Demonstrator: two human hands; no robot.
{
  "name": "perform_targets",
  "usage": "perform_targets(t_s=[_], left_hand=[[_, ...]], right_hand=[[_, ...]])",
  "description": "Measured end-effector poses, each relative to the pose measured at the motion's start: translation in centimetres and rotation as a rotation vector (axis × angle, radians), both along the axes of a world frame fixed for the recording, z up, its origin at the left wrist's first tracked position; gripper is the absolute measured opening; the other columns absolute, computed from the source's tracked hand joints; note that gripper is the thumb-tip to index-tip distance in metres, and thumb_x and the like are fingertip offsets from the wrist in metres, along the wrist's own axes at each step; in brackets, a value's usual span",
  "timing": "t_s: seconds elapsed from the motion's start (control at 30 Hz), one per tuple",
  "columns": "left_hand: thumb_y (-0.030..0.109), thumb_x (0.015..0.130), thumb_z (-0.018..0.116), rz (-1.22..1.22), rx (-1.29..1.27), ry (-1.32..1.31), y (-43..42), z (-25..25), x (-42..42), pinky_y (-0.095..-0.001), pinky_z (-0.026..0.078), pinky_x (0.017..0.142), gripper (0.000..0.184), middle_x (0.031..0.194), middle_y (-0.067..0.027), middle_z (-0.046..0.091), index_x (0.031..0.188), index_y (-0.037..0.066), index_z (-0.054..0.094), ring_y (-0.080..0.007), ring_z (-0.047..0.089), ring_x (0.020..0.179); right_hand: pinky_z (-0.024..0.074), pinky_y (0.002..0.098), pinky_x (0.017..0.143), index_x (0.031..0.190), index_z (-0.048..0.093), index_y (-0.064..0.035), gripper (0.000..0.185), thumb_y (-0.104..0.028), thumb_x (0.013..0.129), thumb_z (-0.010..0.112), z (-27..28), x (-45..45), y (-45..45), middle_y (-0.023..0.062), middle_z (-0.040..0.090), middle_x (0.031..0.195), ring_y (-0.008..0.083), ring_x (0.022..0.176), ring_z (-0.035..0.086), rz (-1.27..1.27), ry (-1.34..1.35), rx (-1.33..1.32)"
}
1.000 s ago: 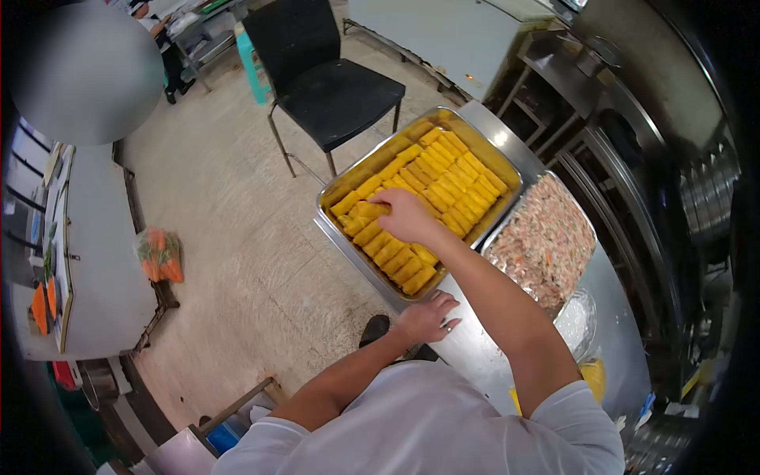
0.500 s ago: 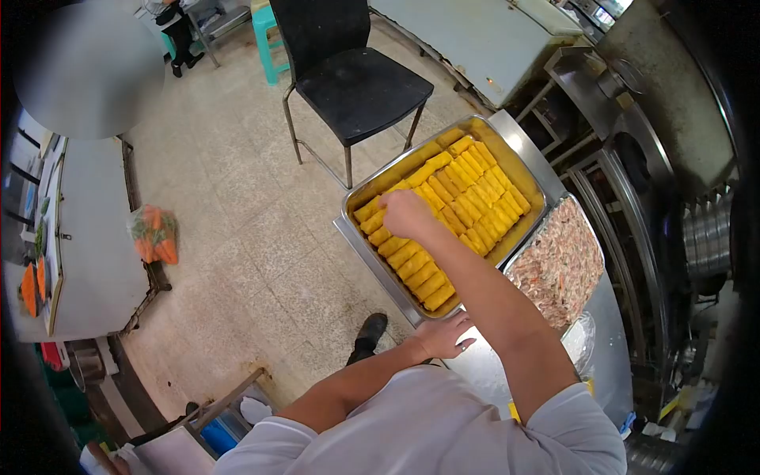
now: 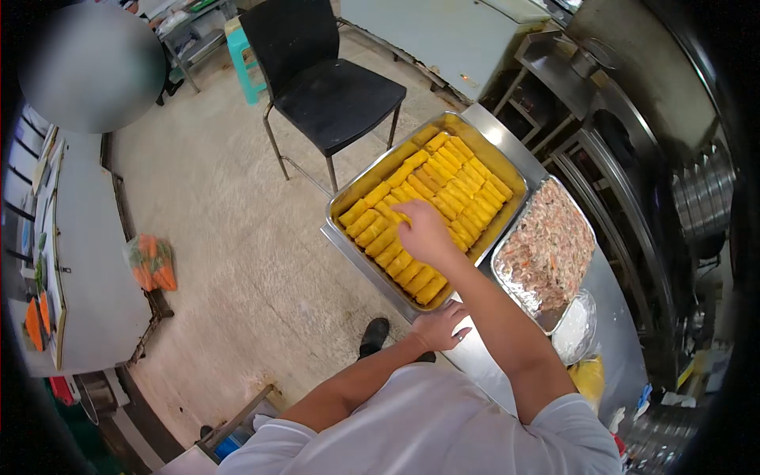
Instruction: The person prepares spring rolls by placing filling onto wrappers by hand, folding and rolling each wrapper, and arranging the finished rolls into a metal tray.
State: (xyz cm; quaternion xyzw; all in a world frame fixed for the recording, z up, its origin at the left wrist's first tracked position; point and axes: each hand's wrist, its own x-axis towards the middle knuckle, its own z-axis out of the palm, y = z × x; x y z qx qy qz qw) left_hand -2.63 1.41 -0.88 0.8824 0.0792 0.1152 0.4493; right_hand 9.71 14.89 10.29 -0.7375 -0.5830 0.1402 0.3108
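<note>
The right hand (image 3: 427, 233) touches yellow rolls (image 3: 464, 195); I cannot tell its grip.

From one camera on the wearer's head, we look forward and steeply down past the white shirt (image 3: 431, 419) at the bottom edge, with the left hand (image 3: 440, 327), right hand (image 3: 426, 229) and bench (image 3: 621, 340) close below and the black chair (image 3: 342, 103) farther ahead.
</note>
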Motion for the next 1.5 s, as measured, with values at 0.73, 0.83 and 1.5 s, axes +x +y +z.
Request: perform_targets(t_s=[0.73, 0.83, 1.5], left_hand=[[0.015, 0.091, 0.079, -0.116, 0.019, -0.137, -13.3, 0.0, 5.5, -0.047, 0.055, 0.093, 0.022, 0.114, -0.015, 0.073, 0.111, 0.006, 0.076, -0.0372, 0.067, 0.109], [0.016, 0.092, 0.078, -0.237, -0.014, -0.114, -20.4, 1.5, 8.1, -0.0477, 0.055, 0.095, 0.024, 0.114, -0.0158, 0.074, 0.114, 0.005, 0.076, -0.0394, 0.067, 0.11], [0.013, 0.084, 0.083, -0.056, -0.239, 0.222, -31.2, -0.1, 14.8, -0.0398, 0.059, 0.069, 0.019, 0.085, -0.0129, 0.077, 0.099, 0.002, 0.077, -0.0263, 0.075, 0.075]], right_hand=[[0.0577, 0.0495, 0.091, 0.112, 0.078, -0.0023, 0.027, -0.005, 0.086, 0.071, -5.1, -4.7, -57.3, 0.0225, 0.071, 0.106, 0.0427, 0.102, 0.069, -1.054, 0.1, -0.114], [0.0579, 0.0493, 0.092, 0.111, 0.077, -0.0017, 0.028, -0.004, 0.084, 0.074, -4.9, -4.7, -60.5, 0.0216, 0.071, 0.107, 0.0424, 0.103, 0.069, -1.159, -0.036, -0.094], [0.0576, 0.0484, 0.09, 0.113, 0.075, -0.0005, 0.027, -0.004, 0.086, 0.072, -4.4, -3.8, -66.5, 0.0208, 0.071, 0.109, 0.0419, 0.103, 0.069, -1.238, 0.095, 0.053]])
